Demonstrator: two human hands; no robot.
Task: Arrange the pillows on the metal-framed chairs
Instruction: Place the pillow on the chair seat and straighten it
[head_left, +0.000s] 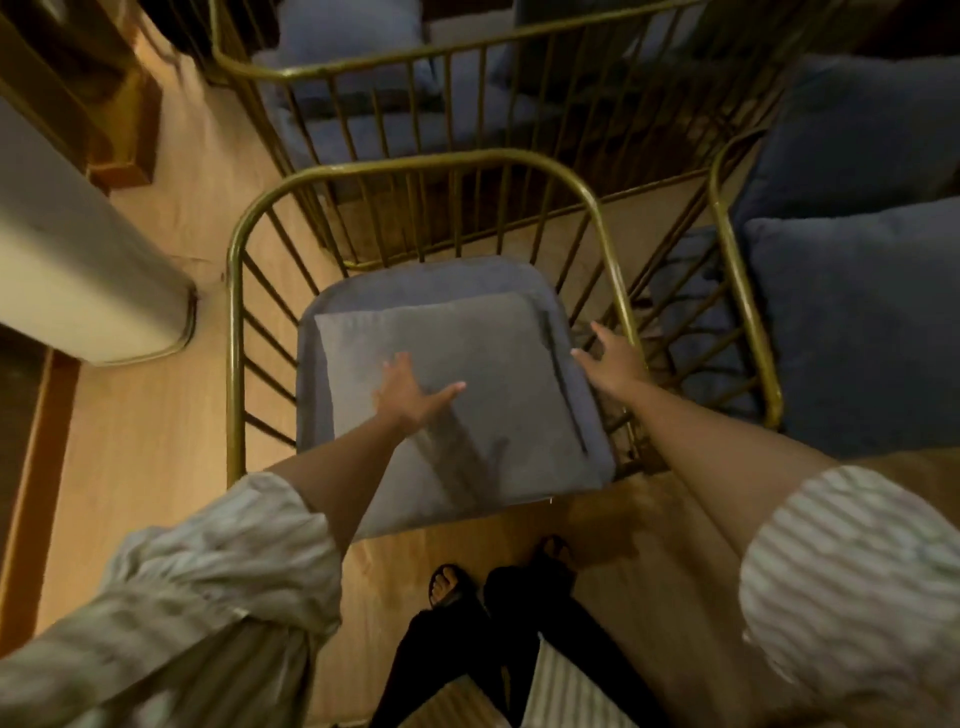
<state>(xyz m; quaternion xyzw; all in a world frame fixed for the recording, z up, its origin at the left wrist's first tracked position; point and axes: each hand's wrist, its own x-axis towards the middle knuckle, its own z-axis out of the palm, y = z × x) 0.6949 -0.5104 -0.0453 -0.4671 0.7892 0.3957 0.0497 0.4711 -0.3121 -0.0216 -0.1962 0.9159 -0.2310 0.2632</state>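
Observation:
A grey pillow (467, 374) lies flat on the blue-grey seat cushion (415, 275) of a gold metal-framed chair (415, 161) right below me. My left hand (408, 389) rests palm down on the pillow's middle, fingers spread. At the pillow's right edge hovers my right hand (613, 358), fingers apart, beside the chair's right arm rail; whether it touches the pillow I cannot tell. A second metal-framed chair (748, 306) on the right holds two dark blue pillows (857, 322).
Another gold-framed chair (363, 67) with blue cushions stands behind the near one. A white rounded unit (78, 270) and wooden furniture (124, 135) line the left side. My sandalled feet (447, 587) stand on the wooden floor (145, 467) in front of the chair.

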